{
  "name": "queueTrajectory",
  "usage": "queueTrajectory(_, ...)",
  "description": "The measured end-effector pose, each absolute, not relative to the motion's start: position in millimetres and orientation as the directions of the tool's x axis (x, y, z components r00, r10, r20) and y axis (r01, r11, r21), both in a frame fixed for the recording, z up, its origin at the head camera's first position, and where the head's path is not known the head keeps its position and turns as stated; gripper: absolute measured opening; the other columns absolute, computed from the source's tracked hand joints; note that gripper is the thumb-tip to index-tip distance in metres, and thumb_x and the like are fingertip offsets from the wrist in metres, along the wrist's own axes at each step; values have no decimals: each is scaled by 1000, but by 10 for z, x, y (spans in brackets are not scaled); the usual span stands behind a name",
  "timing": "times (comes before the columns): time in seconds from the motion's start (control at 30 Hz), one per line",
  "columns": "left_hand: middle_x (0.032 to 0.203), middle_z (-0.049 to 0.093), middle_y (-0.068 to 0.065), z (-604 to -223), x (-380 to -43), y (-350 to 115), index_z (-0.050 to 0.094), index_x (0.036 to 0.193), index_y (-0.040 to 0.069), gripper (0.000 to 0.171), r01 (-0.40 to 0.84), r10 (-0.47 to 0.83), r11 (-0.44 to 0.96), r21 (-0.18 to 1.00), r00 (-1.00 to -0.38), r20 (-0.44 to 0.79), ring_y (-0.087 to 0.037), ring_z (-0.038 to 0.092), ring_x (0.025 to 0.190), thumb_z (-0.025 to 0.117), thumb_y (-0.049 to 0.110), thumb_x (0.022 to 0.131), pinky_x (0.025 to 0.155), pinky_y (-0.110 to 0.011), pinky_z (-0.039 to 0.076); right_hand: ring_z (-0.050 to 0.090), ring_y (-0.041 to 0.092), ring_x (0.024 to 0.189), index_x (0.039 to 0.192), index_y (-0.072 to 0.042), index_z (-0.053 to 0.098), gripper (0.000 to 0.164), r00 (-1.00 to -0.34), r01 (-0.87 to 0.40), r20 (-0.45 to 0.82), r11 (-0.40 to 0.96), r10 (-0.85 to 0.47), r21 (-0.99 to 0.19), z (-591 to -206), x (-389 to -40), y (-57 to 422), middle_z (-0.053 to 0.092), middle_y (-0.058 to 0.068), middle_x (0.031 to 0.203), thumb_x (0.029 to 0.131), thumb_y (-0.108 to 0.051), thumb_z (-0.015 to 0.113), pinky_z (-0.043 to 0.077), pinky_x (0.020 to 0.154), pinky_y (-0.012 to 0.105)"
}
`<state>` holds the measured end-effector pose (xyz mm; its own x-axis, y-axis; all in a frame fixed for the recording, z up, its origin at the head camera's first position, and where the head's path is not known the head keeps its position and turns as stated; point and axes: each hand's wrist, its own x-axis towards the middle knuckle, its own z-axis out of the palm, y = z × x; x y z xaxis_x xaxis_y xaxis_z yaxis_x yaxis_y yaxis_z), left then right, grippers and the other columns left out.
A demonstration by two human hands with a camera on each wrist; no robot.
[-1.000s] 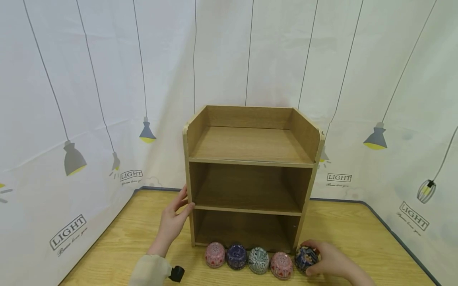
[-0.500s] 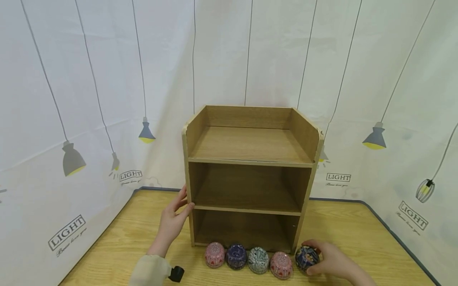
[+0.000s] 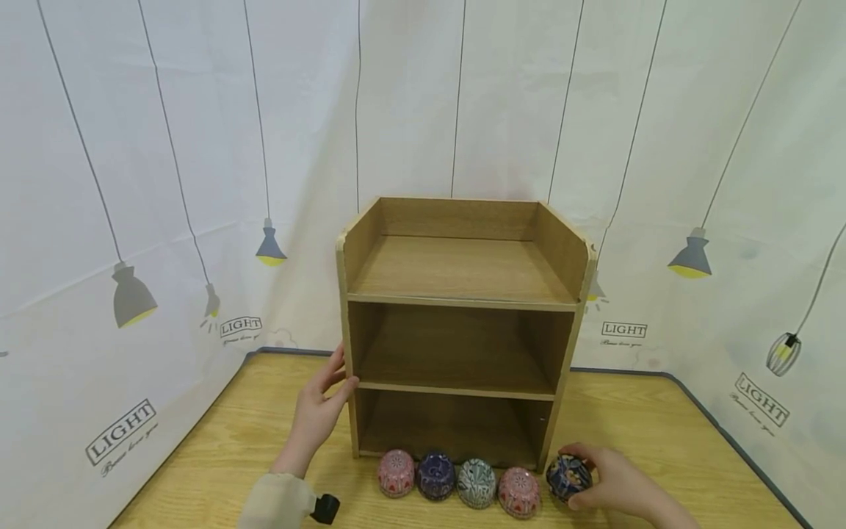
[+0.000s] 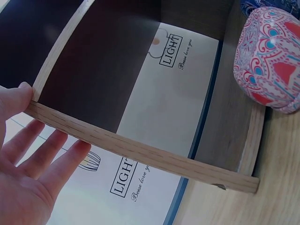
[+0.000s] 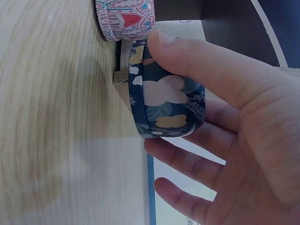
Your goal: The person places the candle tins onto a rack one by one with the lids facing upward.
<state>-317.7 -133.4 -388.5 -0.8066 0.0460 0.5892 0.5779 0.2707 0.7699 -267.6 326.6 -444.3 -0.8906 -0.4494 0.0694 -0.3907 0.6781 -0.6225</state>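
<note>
- The dark tin [image 3: 567, 476] is at five o'clock from the shelf [image 3: 456, 268]; the right hand [image 3: 606, 477] grasps it between thumb and fingers.
- An even, gentle pinch should suit its curved side (whether its base is off the table [image 3: 661, 441], I can't tell).
- The pink tin [image 3: 519, 492] lies near, at about nine o'clock from it, so any shift is safer toward three.
- At eight o'clock, the left hand [image 3: 319, 405] lies unclenched, fingers straight along the shelf's side, thumb on its front edge; light pressure should steady it.
</note>
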Motion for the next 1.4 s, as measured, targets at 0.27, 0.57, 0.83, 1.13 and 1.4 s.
queueTrajectory(0.27,136,50,-27,-3891,-3194,-1320,43,144,-1,57,601,46,270,752,-788,614,-44,58,109,65,-2,91,78,-25,54,57,22,89,125,4,57,65,-893,-376,54,676,-446,-633,-4438,-2669,3258,64,7,106,71,-21,85,52,69,31)
queueTrajectory(0.57,137,50,-26,-3885,-3205,-1321,43,144,0,57,591,42,269,761,-796,604,-44,58,111,64,-1,91,80,-30,55,58,19,88,124,3,58,66,-894,-390,72,689,-442,-611,-4424,-2649,3224,64,6,107,71,-24,85,53,70,33)
queueTrajectory(0.83,139,49,-25,-3905,-3189,-1336,42,146,2,58,572,35,258,779,-811,584,-43,57,112,64,1,92,78,-23,54,58,24,90,125,6,57,67,-895,-376,55,683,-442,-626,-4401,-2648,3189,64,7,108,71,-23,85,53,70,34)
queueTrajectory(1.13,138,51,-24,-3893,-3158,-1326,44,146,4,56,579,25,270,770,-803,595,-42,57,112,64,4,93,80,-27,55,57,26,91,125,6,57,67,-898,-368,58,672,-436,-643,-4373,-2626,3177,64,9,107,71,-21,85,53,70,32)
queueTrajectory(1.4,138,49,-26,-3886,-3176,-1329,42,145,0,57,576,39,268,773,-808,588,-44,57,111,64,0,92,77,-21,53,58,24,90,125,5,57,66,-896,-385,76,682,-437,-622,-4370,-2614,3174,64,8,108,70,-22,85,54,71,33)
